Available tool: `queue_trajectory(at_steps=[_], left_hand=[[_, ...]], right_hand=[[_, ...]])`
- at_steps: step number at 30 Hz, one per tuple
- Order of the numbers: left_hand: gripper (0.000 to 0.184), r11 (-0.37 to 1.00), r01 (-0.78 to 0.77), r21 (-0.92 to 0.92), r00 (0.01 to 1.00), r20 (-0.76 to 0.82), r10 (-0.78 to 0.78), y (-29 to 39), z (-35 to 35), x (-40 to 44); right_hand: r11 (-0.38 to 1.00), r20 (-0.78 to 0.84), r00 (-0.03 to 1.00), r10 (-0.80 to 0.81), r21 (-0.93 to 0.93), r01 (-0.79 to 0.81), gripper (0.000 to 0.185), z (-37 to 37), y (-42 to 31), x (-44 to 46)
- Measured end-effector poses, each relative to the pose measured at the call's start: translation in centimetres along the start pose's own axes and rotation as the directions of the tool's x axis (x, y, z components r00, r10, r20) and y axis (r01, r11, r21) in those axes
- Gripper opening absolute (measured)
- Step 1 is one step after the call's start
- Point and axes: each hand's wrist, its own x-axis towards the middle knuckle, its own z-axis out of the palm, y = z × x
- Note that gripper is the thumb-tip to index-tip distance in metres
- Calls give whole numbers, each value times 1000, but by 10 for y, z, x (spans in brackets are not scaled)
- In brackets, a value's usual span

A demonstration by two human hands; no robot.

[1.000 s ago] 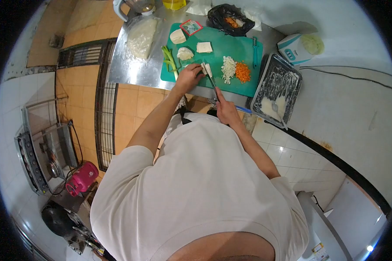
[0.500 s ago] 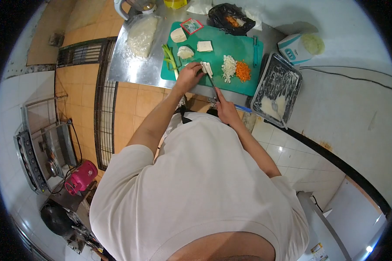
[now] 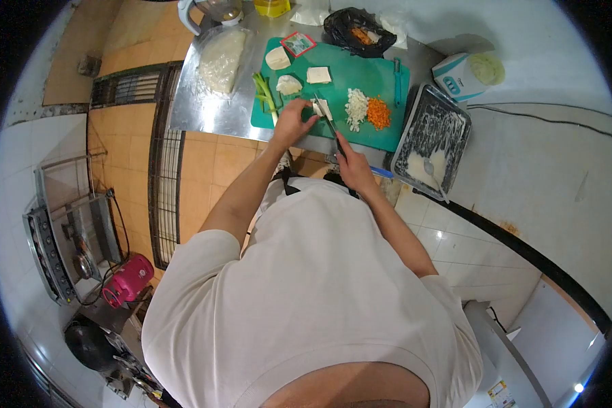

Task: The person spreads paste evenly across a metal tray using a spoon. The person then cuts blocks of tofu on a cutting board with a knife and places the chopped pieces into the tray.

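I'm slicing white strips (image 3: 325, 109) on green board (image 3: 350, 66), imo. Right fingers (image 3: 347, 151) gripping knife (image 3: 330, 124); left fingers (image 3: 298, 109) half-curling beside strips, hold unclear. Next cut's probably needing left fingers tucked.

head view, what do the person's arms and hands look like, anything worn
Loose, short sleeves of a plain off-white shirt; below them the forearms, left hand and right hand are bare, with nothing visibly worn. Finer details are too small to tell.
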Motion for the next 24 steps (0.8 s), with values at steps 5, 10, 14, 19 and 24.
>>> queue_trajectory(at_steps=[5,10,14,19,24], left_hand=[[48,996,-4,93,1000,-10,5,4,-4,-4],[58,975,220,28,976,-9,-219,29,7,4],[57,976,194,97,980,-71,-188,32,20,10],[49,985,40,169,999,-42,-34,31,19,6],[54,968,44,247,998,27,-52,39,15,4]], right_hand=[[1000,5,1000,17,18,-17,66,-4,-2,-10],[999,-29,999,38,40,-37,66,-13,1,-12],[996,-65,998,-9,87,15,67,-7,17,-1],[914,21,993,114,389,-113,68,0,33,19],[767,81,983,167,615,-181,65,-21,18,34]])
